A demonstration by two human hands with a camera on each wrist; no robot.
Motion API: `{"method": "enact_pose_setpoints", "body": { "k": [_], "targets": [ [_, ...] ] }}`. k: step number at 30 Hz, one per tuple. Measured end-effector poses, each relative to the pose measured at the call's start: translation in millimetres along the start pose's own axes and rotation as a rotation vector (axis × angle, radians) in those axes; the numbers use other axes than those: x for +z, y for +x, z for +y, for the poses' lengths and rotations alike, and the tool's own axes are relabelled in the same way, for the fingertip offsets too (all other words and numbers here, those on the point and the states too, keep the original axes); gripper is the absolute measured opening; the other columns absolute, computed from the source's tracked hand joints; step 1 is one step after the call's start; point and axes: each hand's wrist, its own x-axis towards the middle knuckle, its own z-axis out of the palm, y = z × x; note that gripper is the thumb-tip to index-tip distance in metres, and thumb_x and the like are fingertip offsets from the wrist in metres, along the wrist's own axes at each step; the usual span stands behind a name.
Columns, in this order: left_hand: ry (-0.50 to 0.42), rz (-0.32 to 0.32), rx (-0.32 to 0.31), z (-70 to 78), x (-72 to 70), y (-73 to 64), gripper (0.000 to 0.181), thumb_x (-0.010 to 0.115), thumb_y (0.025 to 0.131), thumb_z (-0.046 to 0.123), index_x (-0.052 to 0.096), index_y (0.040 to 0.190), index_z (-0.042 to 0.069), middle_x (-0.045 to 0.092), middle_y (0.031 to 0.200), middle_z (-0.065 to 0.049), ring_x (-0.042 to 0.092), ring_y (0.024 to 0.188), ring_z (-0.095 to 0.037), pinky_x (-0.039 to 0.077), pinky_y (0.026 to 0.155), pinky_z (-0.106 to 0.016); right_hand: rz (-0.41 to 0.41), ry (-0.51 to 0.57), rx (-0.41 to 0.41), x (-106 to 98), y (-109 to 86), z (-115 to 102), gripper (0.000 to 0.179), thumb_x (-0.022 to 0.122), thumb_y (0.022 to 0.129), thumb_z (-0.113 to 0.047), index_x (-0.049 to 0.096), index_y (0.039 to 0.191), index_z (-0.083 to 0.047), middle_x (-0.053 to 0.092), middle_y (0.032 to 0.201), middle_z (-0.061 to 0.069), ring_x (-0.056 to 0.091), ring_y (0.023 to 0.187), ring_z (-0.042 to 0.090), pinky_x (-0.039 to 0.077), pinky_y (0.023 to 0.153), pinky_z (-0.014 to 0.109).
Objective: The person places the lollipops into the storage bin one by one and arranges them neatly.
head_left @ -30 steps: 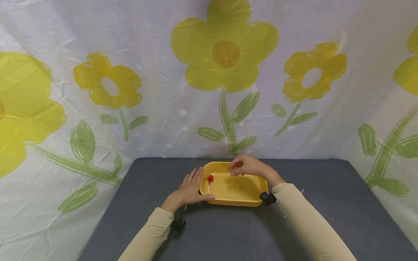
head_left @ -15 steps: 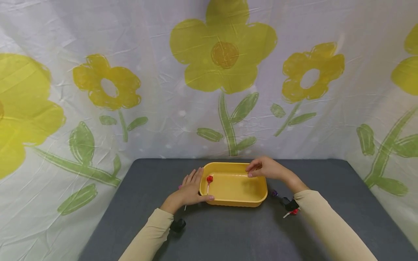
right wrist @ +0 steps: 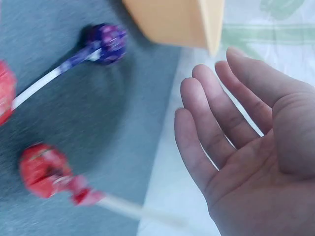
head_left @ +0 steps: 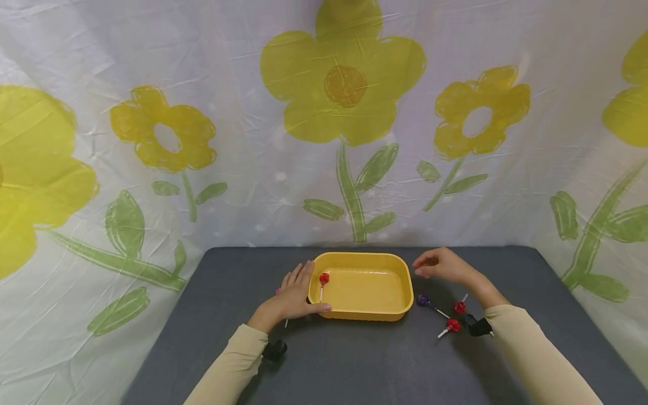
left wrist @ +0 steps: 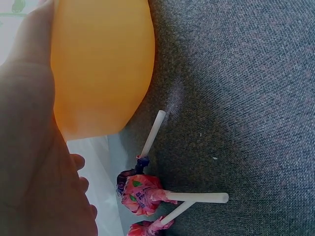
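Note:
A yellow plastic tub (head_left: 372, 287) stands on the table with a red lollipop (head_left: 324, 278) at its left end. My left hand (head_left: 292, 297) rests against that end, fingers straight and thumb spread over the near rim. Beneath this hand, the left wrist view shows a pink-wrapped lollipop (left wrist: 142, 194), a dark purple one (left wrist: 130, 179) and a second pink one (left wrist: 147, 227). Just right of the tub my right hand (head_left: 445, 265) hovers with loosely bent fingers and nothing in it. Closest below it lie a purple lollipop (head_left: 422, 300) and two red lollipops (head_left: 453, 325).
The dark grey table (head_left: 354, 365) ends at a white curtain (head_left: 253, 185) with painted yellow flowers, which hangs behind and at both sides. Black wrist cameras sit at both sleeves.
My right hand has moved right, from over the tub to beyond its right end, uncovering the lollipops there. The left hand stays at the tub's left end.

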Motion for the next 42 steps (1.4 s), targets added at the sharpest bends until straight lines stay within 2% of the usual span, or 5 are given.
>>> {"method": "enact_pose_setpoints", "body": {
  "k": [10,21,30,36,42],
  "targets": [
    [-0.01,0.002,0.001,-1.2,0.4,-1.1,0.122,0.063,0.08,0.074,-0.003,0.16,0.01,0.003,0.169,-0.011,0.003,0.156,-0.036,0.005,0.125,-0.058,0.021,0.031,0.034,2.4,-15.1,18.1,0.035,0.062,0.098,-0.022,0.066,0.121,0.004,0.073,0.104,0.019,0.068,0.084,0.021,0.056,0.069,0.032],
    [-0.005,0.0,-0.008,-0.8,1.3,-0.2,0.122,0.062,0.08,0.075,-0.003,0.16,0.01,0.002,0.169,-0.011,0.003,0.156,-0.036,0.005,0.125,-0.058,0.078,0.015,0.059,2.5,-22.6,22.3,0.033,0.062,0.098,-0.025,0.068,0.118,0.0,0.073,0.103,0.016,0.067,0.084,0.02,0.056,0.072,0.031],
    [-0.008,0.01,0.004,-2.9,2.8,1.8,0.122,0.062,0.079,0.075,-0.004,0.16,0.01,0.003,0.169,-0.011,0.004,0.156,-0.036,0.005,0.125,-0.059,0.076,0.052,0.07,4.8,-28.6,19.5,0.034,0.06,0.099,-0.027,0.067,0.118,0.001,0.072,0.1,0.016,0.064,0.078,0.017,0.055,0.069,0.033],
    [-0.009,0.006,0.002,-2.3,2.3,1.5,0.123,0.062,0.079,0.075,-0.004,0.16,0.01,0.003,0.169,-0.011,0.003,0.156,-0.036,0.004,0.125,-0.058,0.006,0.132,0.125,10.3,-35.1,22.9,0.04,0.057,0.101,-0.032,0.065,0.12,0.002,0.067,0.087,0.009,0.052,0.062,0.011,0.044,0.053,0.026],
    [-0.014,0.007,0.003,-1.6,0.9,0.8,0.123,0.062,0.079,0.075,-0.004,0.16,0.01,0.003,0.169,-0.011,0.003,0.156,-0.036,0.005,0.125,-0.058,-0.072,0.276,0.157,19.1,-47.6,35.4,0.043,0.051,0.104,-0.03,0.061,0.126,0.005,0.065,0.085,0.004,0.046,0.057,0.007,0.039,0.048,0.025]
  ]
}}
